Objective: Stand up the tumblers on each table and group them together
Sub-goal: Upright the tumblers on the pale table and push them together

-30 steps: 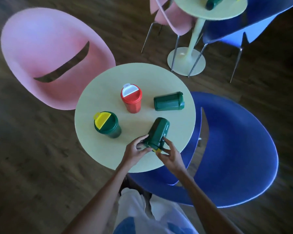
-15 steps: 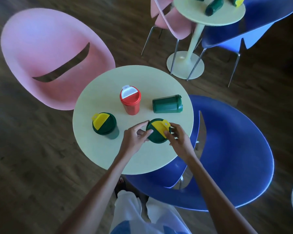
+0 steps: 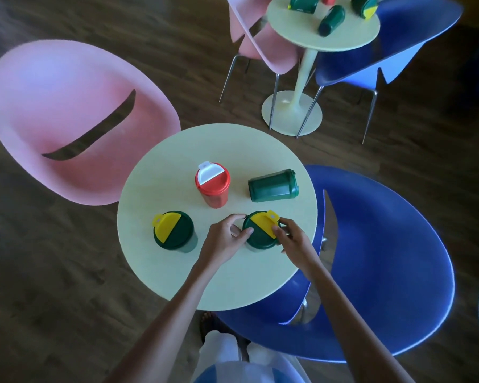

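On the near round table (image 3: 233,283) a green tumbler with a yellow lid flap (image 3: 260,230) stands upright. My left hand (image 3: 224,239) pinches its rim from the left and my right hand (image 3: 291,239) grips it from the right. A second green tumbler with a yellow flap (image 3: 173,230) stands upright at the table's left. A red tumbler with a white flap (image 3: 213,183) stands upright behind them. Another green tumbler (image 3: 273,186) lies on its side at the back right.
A pink chair (image 3: 67,120) sits to the left, a blue chair (image 3: 385,258) to the right of the table. A far round table (image 3: 324,37) holds several tumblers lying on their sides, with a pink chair (image 3: 260,48) and a blue chair (image 3: 404,42) beside it.
The tumbler in my hands went from tilted on its side to upright on the table. Both hands stay on it. The view has shifted, showing more of the far table.
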